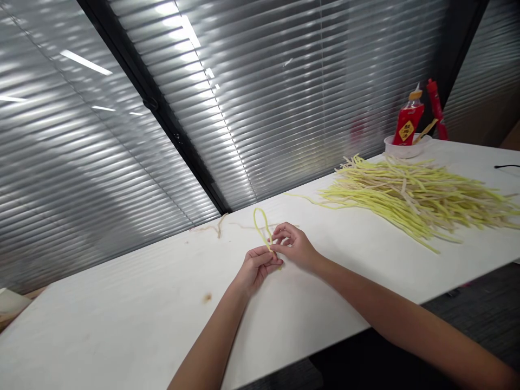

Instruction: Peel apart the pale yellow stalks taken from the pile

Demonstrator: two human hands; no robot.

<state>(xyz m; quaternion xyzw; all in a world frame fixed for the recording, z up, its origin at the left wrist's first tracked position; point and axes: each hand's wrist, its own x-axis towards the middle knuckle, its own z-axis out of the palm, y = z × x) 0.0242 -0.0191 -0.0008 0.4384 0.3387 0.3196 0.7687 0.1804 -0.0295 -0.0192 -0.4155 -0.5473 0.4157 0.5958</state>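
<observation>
A yellow-green fuzzy stem, like a pipe cleaner (260,212), is bent into a narrow upright loop above my fingers. My left hand (257,266) is closed around the lower part of the loop, where its ends come together. Close against it from the right, my right hand (294,246) pinches the stem near the base of the loop, thumb and index finger together. A short yellow end pokes out below the left fingers. Exactly how the ends cross is hidden by the fingers.
A large pile of yellow and beige pipe cleaners (406,197) lies at the right. Behind it, a red-labelled bottle (408,122) stands in a plastic bowl (396,150). Loose brown stems (219,227) lie by the blinds (260,108). The white table (134,325) has a brown spot.
</observation>
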